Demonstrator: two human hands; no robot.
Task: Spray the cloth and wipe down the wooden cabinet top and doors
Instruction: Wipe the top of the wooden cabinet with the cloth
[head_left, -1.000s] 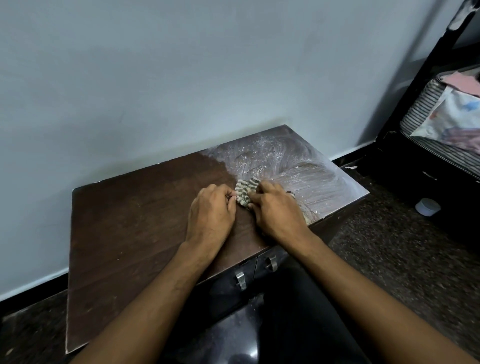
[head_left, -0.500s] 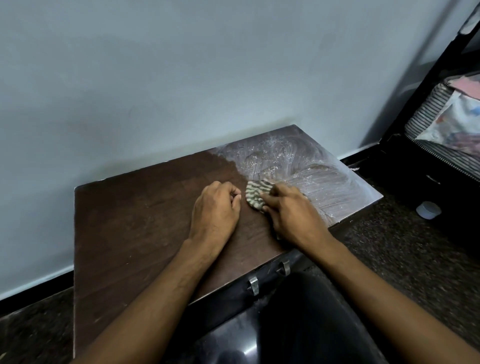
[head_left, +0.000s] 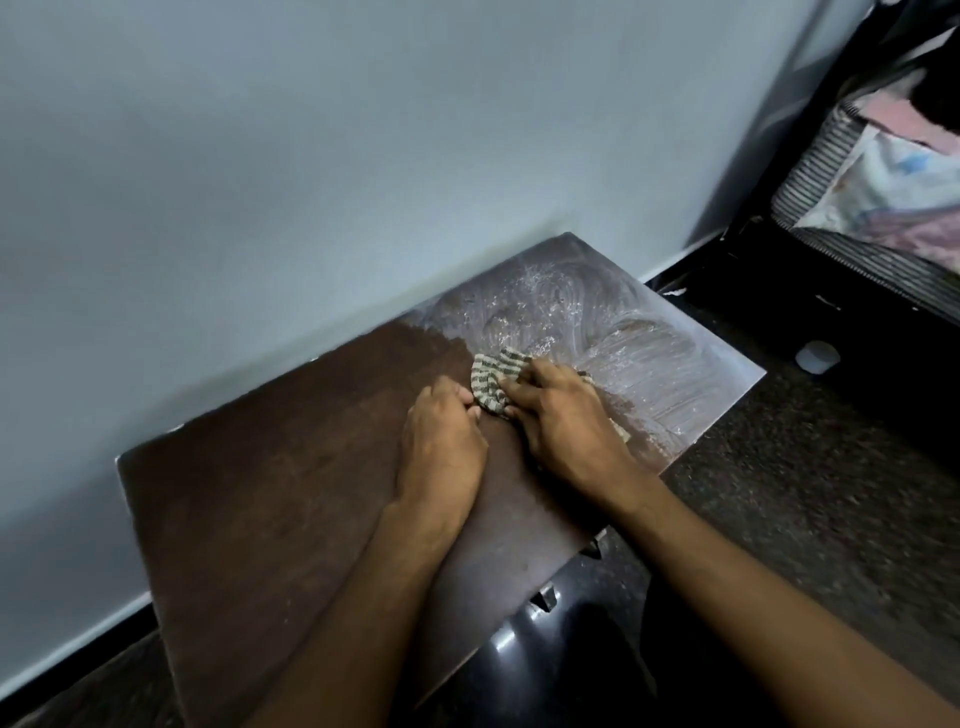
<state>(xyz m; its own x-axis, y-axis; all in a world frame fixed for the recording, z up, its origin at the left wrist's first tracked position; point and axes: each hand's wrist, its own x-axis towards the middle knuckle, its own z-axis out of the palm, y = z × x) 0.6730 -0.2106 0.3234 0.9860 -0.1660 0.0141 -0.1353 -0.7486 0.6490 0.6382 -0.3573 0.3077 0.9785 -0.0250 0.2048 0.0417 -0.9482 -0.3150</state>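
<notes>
since a second ago the left hand (head_left: 441, 441) has come back against the cloth (head_left: 491, 379), after sitting a little apart from it half a second ago; its fingers are curled, knuckles touching the cloth edge, though whether it pinches the fabric i cannot tell. the right hand (head_left: 563, 415) still presses on the one striped cloth, fingers curled over it. both rest on the single cabinet top (head_left: 260, 493); soapy streaks (head_left: 623, 332) lie beyond the right hand. one white cap (head_left: 817, 356) sits on the floor far right.
</notes>
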